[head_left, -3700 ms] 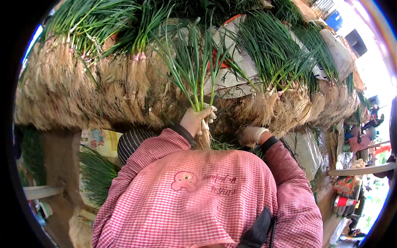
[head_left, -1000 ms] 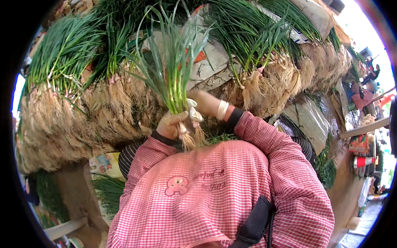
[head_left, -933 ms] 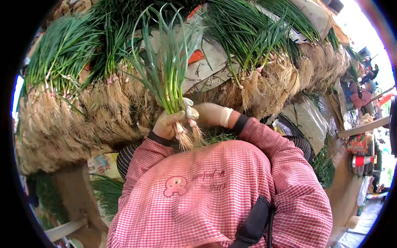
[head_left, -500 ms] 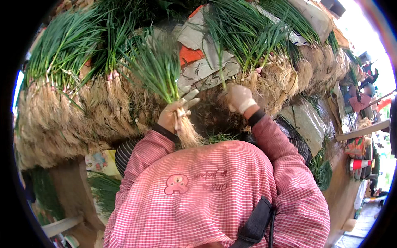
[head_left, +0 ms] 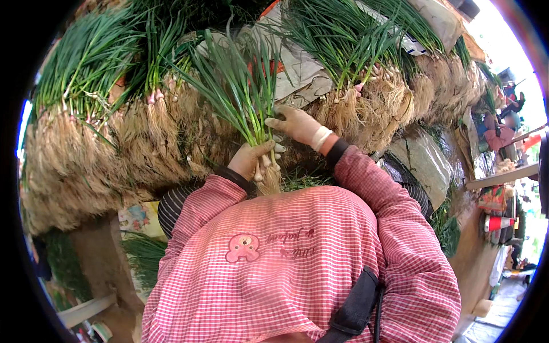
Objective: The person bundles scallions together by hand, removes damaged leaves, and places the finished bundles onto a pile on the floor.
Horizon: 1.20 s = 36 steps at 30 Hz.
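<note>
Stringy tan roots fringe frame left; my left hand grips green, white-bulbed stalks, right hand half-open alongside, seemingly empty; slackening could drop some.

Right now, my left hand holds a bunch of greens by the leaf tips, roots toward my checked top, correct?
Not by the leaf tips: the head view shows your left hand holding the greens near the bulbs, roots toward your checked top.
</note>
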Motion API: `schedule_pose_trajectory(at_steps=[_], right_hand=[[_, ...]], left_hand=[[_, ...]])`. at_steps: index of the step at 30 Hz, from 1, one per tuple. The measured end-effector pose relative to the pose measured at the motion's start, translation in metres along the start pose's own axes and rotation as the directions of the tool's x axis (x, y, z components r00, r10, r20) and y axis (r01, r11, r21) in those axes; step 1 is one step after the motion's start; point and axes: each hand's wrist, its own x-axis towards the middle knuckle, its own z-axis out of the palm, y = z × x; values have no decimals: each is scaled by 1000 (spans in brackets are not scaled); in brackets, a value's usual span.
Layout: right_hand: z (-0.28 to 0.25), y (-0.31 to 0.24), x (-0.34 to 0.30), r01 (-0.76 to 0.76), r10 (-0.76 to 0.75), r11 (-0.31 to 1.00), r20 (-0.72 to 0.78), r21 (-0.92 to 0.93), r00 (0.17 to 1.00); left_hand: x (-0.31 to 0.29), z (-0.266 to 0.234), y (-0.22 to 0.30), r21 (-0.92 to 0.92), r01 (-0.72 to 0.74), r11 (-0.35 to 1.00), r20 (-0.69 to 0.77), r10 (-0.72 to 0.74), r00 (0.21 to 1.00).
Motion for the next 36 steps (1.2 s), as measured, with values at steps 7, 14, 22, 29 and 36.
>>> schedule_pose_trajectory(at_steps=[7, 14, 22, 29, 36], right_hand=[[-16, 23, -23, -258, 245, 966, 216, 34, 945], [-125, 38, -44, -492, 392, 858, -434, -145, 811], [-157, 164, -8, -381, 480, 873, -404, 304, 779], [-65, -34, -41, -292, 230, 900, -216, -323, 949], [-8, -14, -44, -8, -24, 988, -201, -157, 979]], left_hand=[[-11, -9, 24, -182, -229, 956, 127, 254, 959], [-17, -12, 24, -302, -299, 905, -106, 279, 954], [2, -5, 23, -575, 18, 818, 310, 197, 930], [2, 9, 22, -491, -116, 863, 142, 211, 967], [4, -1, 3, -71, -67, 995, -49, 64, 997]])
